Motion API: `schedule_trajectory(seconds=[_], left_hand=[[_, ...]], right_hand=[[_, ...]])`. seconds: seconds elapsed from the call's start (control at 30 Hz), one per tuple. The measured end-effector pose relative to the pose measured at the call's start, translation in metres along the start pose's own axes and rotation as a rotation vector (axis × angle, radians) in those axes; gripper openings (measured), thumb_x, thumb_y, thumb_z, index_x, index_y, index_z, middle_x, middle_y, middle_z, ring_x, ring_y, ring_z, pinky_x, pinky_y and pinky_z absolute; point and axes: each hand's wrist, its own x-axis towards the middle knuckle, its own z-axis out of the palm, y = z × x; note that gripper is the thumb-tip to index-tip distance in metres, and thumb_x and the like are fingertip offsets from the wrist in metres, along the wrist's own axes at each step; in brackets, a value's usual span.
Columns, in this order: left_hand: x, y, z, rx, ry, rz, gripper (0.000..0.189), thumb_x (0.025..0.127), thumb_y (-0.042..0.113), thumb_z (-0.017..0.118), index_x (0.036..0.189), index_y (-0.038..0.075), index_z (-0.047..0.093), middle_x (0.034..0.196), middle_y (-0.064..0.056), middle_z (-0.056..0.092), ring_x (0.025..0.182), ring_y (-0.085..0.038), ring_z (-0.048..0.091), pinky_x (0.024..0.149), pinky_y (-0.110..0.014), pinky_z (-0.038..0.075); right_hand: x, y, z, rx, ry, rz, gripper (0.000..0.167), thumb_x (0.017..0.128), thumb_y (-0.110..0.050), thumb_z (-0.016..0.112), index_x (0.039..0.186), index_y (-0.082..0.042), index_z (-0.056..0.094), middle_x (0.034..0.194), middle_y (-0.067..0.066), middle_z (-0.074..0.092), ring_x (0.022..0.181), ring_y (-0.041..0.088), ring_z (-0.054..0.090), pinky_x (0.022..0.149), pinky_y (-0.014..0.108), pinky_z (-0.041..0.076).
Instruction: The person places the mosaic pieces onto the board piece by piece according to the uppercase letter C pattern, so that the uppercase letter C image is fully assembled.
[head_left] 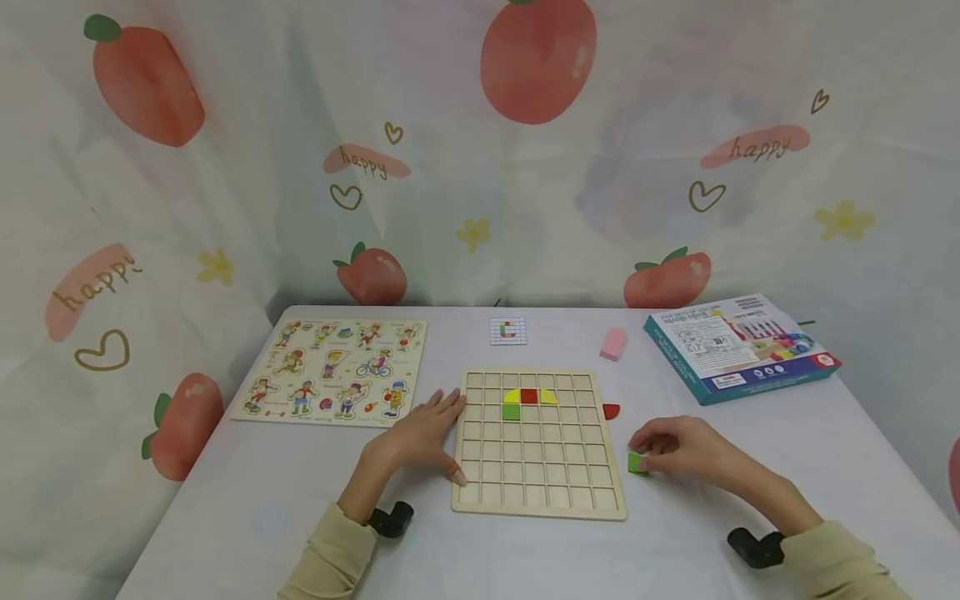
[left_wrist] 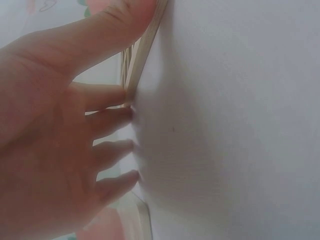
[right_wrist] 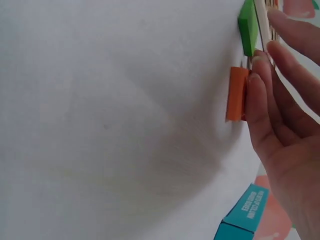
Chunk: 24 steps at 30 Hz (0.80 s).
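Observation:
My left hand rests at the left edge of a wooden grid board, its thumb on the lower left rim and its fingers spread along the side. On the board sit a red square, two yellow rounded pieces beside it, and a green square. The right hand is just right of the board, its loosely bent fingertips close over a green block on the table. In the right wrist view, an orange-looking block lies near the same fingers. A red rounded piece lies by the board's right edge.
Behind the board lie a small pattern card and a pink block. At the back left is a picture puzzle board. A teal-sided box lies at the back right. A printed curtain hangs behind the table.

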Motion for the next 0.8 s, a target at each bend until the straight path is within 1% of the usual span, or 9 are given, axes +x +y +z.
schedule_trajectory(seconds=[0.13,0.3,0.4,0.53,0.63,0.7,0.8], left_hand=[[0.0,-0.001,0.0,0.004,0.001,0.002,0.122,0.069,0.045,0.094,0.163,0.007,0.027,0.172,-0.01,0.019,0.16,-0.036,0.01,0.129,-0.054,0.018],[0.0,-0.001,0.0,0.004,-0.002,0.004,0.122,0.069,0.046,0.093,0.163,0.007,0.026,0.172,-0.01,0.018,0.16,-0.036,0.009,0.129,-0.054,0.017],[0.0,-0.001,0.0,0.007,-0.007,0.001,0.121,0.07,0.046,0.093,0.164,0.008,0.025,0.173,-0.009,0.017,0.161,-0.035,0.008,0.13,-0.053,0.017],[0.0,-0.002,0.0,0.001,-0.009,-0.002,0.12,0.072,0.046,0.092,0.164,0.008,0.025,0.173,-0.009,0.017,0.161,-0.034,0.008,0.13,-0.053,0.017],[-0.001,-0.001,0.001,-0.009,-0.01,-0.002,0.12,0.072,0.046,0.092,0.164,0.008,0.025,0.173,-0.008,0.017,0.161,-0.034,0.008,0.13,-0.053,0.017],[-0.001,-0.001,0.001,-0.007,-0.009,-0.001,0.119,0.072,0.046,0.092,0.164,0.008,0.025,0.173,-0.008,0.017,0.161,-0.034,0.008,0.13,-0.053,0.017],[-0.001,-0.001,0.001,0.0,-0.006,-0.001,0.119,0.072,0.047,0.092,0.164,0.008,0.026,0.173,-0.009,0.017,0.161,-0.035,0.009,0.129,-0.053,0.018]], right_hand=[[0.001,-0.001,0.003,-0.07,0.01,-0.03,0.031,0.082,-0.024,0.088,0.108,-0.011,0.075,0.094,-0.004,0.069,0.082,0.012,0.055,0.068,0.018,0.051],[0.001,-0.005,0.007,-0.107,0.017,-0.043,0.027,0.082,-0.02,0.087,0.104,-0.012,0.074,0.091,-0.004,0.065,0.081,0.013,0.054,0.067,0.018,0.05],[0.004,-0.007,0.007,-0.105,0.01,-0.042,0.026,0.082,-0.018,0.087,0.102,-0.011,0.071,0.087,-0.003,0.062,0.081,0.014,0.053,0.066,0.019,0.048],[0.007,-0.007,0.009,-0.1,0.016,-0.064,0.021,0.085,-0.017,0.084,0.098,-0.012,0.068,0.082,-0.004,0.059,0.077,0.011,0.053,0.065,0.019,0.047],[0.009,-0.007,0.01,-0.075,0.026,-0.082,0.016,0.088,-0.016,0.081,0.098,-0.012,0.068,0.083,-0.004,0.061,0.075,0.008,0.054,0.064,0.019,0.049],[0.011,-0.008,0.011,-0.049,0.041,-0.085,0.015,0.089,-0.015,0.08,0.097,-0.011,0.068,0.083,-0.003,0.063,0.074,0.007,0.055,0.062,0.02,0.05],[0.015,-0.011,0.012,-0.028,0.072,-0.086,0.014,0.089,-0.015,0.079,0.098,-0.012,0.069,0.085,-0.003,0.065,0.075,0.008,0.057,0.064,0.02,0.052]])
